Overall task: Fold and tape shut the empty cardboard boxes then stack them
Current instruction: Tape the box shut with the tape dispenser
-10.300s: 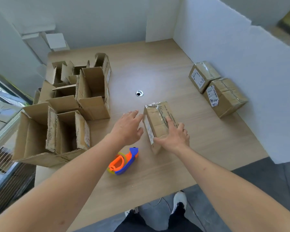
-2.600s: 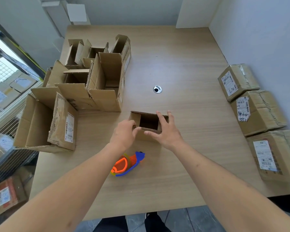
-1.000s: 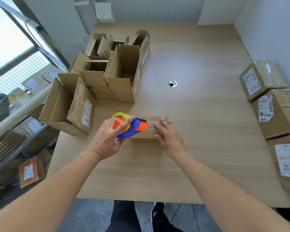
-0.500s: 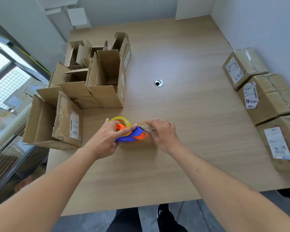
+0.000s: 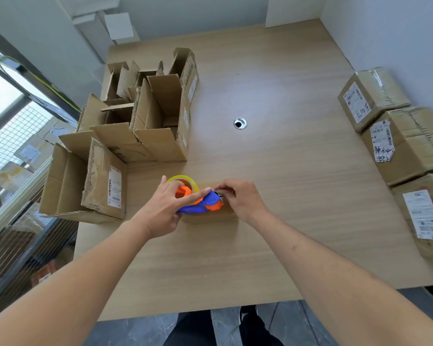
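While the left hand [image 5: 160,211] wraps its fingers around the orange-and-blue tape dispenser [image 5: 198,202], index finger laid along its top, the right hand [image 5: 238,198] pinches narrowly at the dispenser's nose, seemingly holding down the tape end on the small cardboard box [image 5: 208,217] that sits at the table's [image 5: 285,171] near centre, mostly hidden beneath both hands. To seal it well, I judge the tape should run straight along the flap seam, with the right fingers pressing the end flat before the dispenser is drawn away. Open unfolded boxes [image 5: 145,126] crowd the left side, near the working elbow; three sealed labelled boxes [image 5: 405,146] line the right edge, well apart.
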